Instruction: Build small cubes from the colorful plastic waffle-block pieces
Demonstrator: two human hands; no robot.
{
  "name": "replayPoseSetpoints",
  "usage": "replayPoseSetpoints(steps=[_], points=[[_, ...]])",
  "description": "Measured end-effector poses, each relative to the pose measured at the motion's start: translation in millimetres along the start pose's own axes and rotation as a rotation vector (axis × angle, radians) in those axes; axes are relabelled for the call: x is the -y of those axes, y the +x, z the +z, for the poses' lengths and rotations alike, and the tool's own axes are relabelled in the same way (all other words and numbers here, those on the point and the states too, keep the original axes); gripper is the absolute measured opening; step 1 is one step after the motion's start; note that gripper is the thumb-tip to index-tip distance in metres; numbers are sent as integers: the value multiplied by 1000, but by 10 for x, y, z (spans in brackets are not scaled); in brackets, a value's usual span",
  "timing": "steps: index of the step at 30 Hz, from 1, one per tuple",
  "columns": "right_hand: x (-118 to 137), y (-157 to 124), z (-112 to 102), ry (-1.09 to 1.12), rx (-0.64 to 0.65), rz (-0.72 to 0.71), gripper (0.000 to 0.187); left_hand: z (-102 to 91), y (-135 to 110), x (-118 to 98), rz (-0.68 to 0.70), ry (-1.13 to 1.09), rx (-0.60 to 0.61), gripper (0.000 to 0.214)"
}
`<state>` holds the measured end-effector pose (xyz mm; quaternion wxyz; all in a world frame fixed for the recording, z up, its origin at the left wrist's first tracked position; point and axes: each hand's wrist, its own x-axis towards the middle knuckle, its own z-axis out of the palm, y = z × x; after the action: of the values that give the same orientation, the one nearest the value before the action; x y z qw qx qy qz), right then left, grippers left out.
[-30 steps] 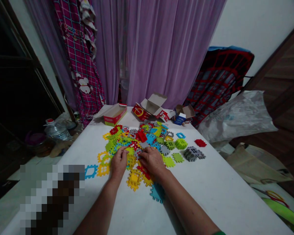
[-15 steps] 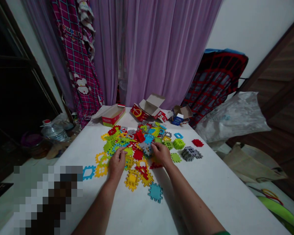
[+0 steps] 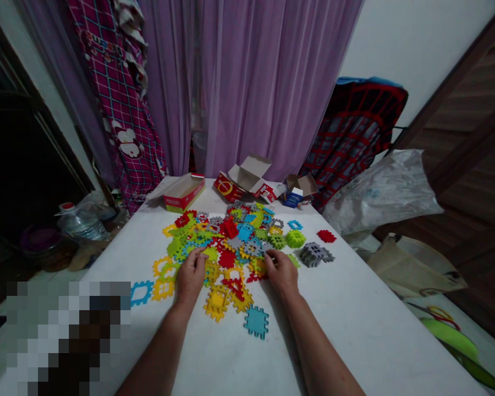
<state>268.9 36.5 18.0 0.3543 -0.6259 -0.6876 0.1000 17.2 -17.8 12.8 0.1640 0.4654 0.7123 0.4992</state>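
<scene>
My left hand (image 3: pixel 191 275) hovers at the near left side of a heap of plastic interlocking tiles, its fingers curled together. Whatever they may hold is hidden. A lime-green tile (image 3: pixel 212 253) and a yellow window tile (image 3: pixel 212 272) are close beside its fingertips. My right hand (image 3: pixel 282 273) is at the right side of the heap, loosely bent and open, with nothing seen in it. Near its fingertips a grey tile (image 3: pixel 254 246) lies on the heap. Between the hands are a red tile (image 3: pixel 226 259) and a red triangular piece (image 3: pixel 233 288). A teal square tile (image 3: pixel 256 322) lies in front.
Grey tiles (image 3: pixel 312 254) are stacked to the right, near a green tile block (image 3: pixel 295 238) and a red tile (image 3: pixel 326 236). Along the table's far edge stand an open red-green box (image 3: pixel 184 193), a torn red box (image 3: pixel 230 188) and a blue box (image 3: pixel 293 198).
My right hand has drawn back from the grey tile, which now lies on the heap. My left hand stays nearly in place. The whole view has shifted slightly.
</scene>
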Motion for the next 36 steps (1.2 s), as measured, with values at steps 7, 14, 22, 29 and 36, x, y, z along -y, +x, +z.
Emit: replayPoseSetpoints(steps=[7, 14, 22, 29, 36], points=[[153, 103, 0, -119, 97, -199, 39, -5, 1, 5, 2, 5, 0, 34], [184, 126, -31, -163, 142, -159, 27, -4, -2, -10, -2, 4, -2, 35], [107, 91, 14, -63, 82, -191, 18, 1, -1, -8, 0, 11, -10, 33], [-168, 202, -86, 99, 110, -333, 21, -3, 4, -39, 17, 11, -21, 33], [-106, 78, -105, 36, -39, -73, 21, -35, 0, -59, 3, 30, -14, 32]])
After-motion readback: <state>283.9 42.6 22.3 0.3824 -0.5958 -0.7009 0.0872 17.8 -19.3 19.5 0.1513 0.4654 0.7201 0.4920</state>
